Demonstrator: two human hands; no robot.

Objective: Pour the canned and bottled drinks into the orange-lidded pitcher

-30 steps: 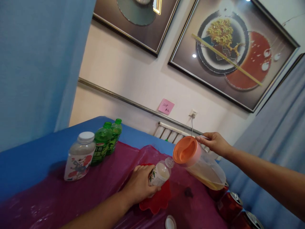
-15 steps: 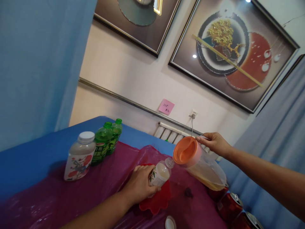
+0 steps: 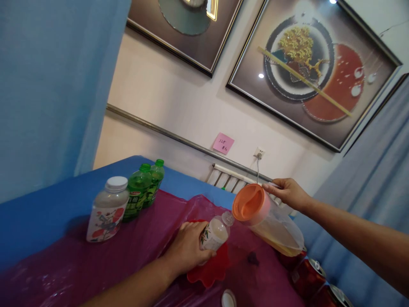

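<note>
Almost no movement since the earlier frame: the whole view has slid by a hair, while both hands, bottle and pitcher keep the same pose.

Left hand [image 3: 188, 247]: wrapped round the lower body of a small clear bottle [image 3: 215, 234], leafy print on its label, neck leaning toward the pitcher. Pale contents visible above the label. The bottle is over a red scalloped dish [image 3: 209, 273]; whether its base rests there is hidden by the fingers.

Right hand [image 3: 287, 192]: grasping the handle of a translucent pitcher [image 3: 281, 230], tipped with its orange lid [image 3: 249, 202] toward the bottle. Yellowish liquid lies along the pitcher's lower side. Lid edge right at the bottle mouth; contact cannot be told. No stream discernible.

Dish sits on a glossy purple sheet [image 3: 134, 256], spread over a blue-covered table [image 3: 54, 209]. Near edge: a round white cap [image 3: 228, 298]. Dark spot [image 3: 253, 258] below the pitcher.

Left side: a wide bottle [image 3: 107, 213] with white lid and floral label, upright; two green bottles [image 3: 143, 187] just behind it. Right side: a row of red cans [image 3: 308, 277], the farthest partly hidden by the pitcher. Wall beyond: pink note [image 3: 223, 143], socket [image 3: 259, 152] with a plug.
</note>
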